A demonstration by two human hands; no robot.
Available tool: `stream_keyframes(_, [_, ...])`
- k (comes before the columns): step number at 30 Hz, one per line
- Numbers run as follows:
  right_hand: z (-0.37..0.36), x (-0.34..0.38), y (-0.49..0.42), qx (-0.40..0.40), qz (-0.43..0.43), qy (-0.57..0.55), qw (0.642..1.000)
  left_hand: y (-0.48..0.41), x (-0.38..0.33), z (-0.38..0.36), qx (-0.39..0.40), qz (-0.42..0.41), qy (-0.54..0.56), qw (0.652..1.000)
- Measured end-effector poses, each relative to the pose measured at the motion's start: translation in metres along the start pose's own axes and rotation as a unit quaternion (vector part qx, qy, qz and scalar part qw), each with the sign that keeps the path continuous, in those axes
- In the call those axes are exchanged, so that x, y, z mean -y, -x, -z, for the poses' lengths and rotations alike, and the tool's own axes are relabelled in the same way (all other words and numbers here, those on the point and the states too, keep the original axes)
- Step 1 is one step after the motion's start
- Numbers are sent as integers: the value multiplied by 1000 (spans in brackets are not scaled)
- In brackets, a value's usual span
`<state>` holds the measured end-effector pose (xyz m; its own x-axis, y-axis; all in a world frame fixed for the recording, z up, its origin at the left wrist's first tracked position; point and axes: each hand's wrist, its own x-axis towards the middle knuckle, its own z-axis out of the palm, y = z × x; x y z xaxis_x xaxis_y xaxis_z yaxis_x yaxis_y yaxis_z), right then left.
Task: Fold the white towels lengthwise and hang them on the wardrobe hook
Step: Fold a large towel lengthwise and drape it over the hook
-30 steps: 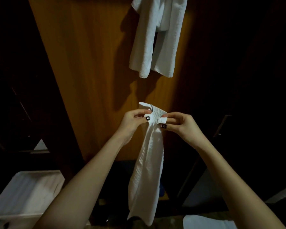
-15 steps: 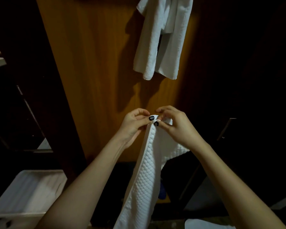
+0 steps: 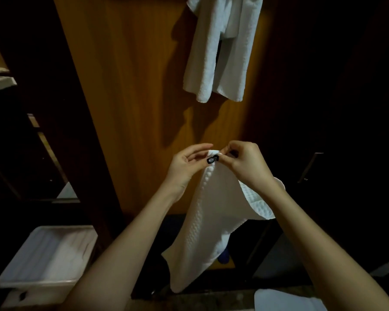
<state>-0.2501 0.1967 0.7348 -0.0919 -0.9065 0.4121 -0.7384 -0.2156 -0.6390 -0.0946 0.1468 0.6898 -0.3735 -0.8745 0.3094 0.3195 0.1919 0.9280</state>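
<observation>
A white waffle-weave towel point(image 3: 208, 221) hangs from my two hands in front of the wooden wardrobe door point(image 3: 130, 90). My left hand point(image 3: 186, 167) pinches its top corner between thumb and fingers. My right hand point(image 3: 243, 163) pinches the same top edge right beside it, and part of the towel drapes under my right wrist. Another white towel point(image 3: 220, 48) hangs high on the door; the hook that holds it is out of the frame.
A white plastic tray point(image 3: 47, 257) stands low at the left. A white cloth point(image 3: 285, 299) lies at the bottom right. A dark wardrobe door with a metal handle point(image 3: 310, 167) is on the right, and dark shelves are on the left.
My hands have come together at the towel's top corner. The towel has spread out from a narrow strip, with one side now draped under my right wrist.
</observation>
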Motion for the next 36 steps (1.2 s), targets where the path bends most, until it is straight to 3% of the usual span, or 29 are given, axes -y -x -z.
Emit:
stream_keyframes(4, [-4, 2, 4, -27, 26, -7, 999, -1, 5, -8, -45, -14, 20, 999])
stream_keyframes(10, [-3, -7, 8, -48, 48, -20, 998, -6, -3, -10, -2, -32, -30, 999])
stream_keyframes(15, [8, -12, 7, -81, 59, -12, 995, -20, -8, -26, -45, -48, -74, 995])
stream_keyframes(18, [16, -22, 24, -34, 94, 9, 995, -31, -10, -32, -101, -69, -104, 987])
stream_keyframes(22, [27, -37, 54, 86, 84, 25, 992, -46, -25, -23, -128, -106, -95, 981])
stream_keyframes(27, [44, -39, 56, 174, 66, 180, 966, -56, -32, -6, -135, -75, -69, 986])
stream_keyframes(32, [49, -51, 47, 172, 44, 204, 963, -59, -39, 20, -163, -58, -34, 984])
stream_keyframes(36, [48, -66, 30, 132, 74, 202, 968, -53, -48, 43, -175, -75, -24, 981])
